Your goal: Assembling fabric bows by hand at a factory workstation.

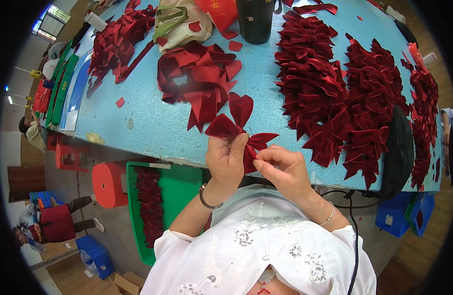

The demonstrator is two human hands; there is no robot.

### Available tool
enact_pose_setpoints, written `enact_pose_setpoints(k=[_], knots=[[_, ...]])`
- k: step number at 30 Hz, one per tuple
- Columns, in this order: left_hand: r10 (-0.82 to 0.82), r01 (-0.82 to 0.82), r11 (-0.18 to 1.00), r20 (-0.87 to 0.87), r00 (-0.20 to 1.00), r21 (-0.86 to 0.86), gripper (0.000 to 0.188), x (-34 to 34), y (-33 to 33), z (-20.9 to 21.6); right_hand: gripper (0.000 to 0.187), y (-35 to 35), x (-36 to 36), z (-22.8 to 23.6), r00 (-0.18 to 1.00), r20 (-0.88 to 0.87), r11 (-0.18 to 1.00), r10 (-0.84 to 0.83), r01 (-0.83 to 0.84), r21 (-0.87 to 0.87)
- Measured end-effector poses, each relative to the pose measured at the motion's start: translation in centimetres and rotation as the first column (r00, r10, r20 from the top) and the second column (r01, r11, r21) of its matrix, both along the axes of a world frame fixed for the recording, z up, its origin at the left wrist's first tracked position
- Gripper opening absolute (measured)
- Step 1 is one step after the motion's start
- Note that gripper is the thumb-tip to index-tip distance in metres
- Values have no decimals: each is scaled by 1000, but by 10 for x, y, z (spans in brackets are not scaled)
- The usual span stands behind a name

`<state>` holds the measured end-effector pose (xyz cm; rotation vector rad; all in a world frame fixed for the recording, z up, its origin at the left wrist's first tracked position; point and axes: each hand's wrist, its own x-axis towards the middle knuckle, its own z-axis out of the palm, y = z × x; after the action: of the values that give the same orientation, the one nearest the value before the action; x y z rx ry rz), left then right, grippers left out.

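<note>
Between my hands, just above the near edge of the blue table point(152, 132), is a dark red velvet bow point(240, 112) with its loops and tails spread out. My left hand point(225, 156) is closed on the bow's middle, thumb on top. Close against the bow's right side, my right hand point(284, 169) has thumb and forefinger pinched together by a tail; whatever sits between those fingertips is too small to make out. Beyond the bow lies a loose heap of cut red ribbon pieces point(199, 73).
Rows of finished red bows point(310, 73) cover the table's right side, near a black bag point(397, 152). A dark tumbler point(255, 22) and a cloth bag point(182, 24) stand at the back. Left of my lap are a green crate point(175, 196) and a red stool point(108, 184).
</note>
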<state>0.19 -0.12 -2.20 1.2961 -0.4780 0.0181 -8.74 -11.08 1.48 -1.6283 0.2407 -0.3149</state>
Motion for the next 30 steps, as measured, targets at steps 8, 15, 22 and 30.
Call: enact_pose_setpoints(k=[8, 15, 22, 30], knots=[[-91, -14, 952, 328, 940, 305, 27, -2, 15, -9, 19, -8, 3, -8, 964, -220, 784, 150, 20, 621], [-118, 11, 944, 303, 946, 331, 27, -3, 18, -12, 14, -8, 0, -7, 958, -229, 708, 173, 40, 705], [-125, 57, 962, 243, 962, 268, 26, -3, 17, -12, 8, -11, -1, -4, 941, -267, 822, 210, -22, 570], [-150, 105, 966, 179, 972, 238, 21, -6, 14, -10, 3, -9, -2, -8, 972, -221, 868, 82, 39, 494]])
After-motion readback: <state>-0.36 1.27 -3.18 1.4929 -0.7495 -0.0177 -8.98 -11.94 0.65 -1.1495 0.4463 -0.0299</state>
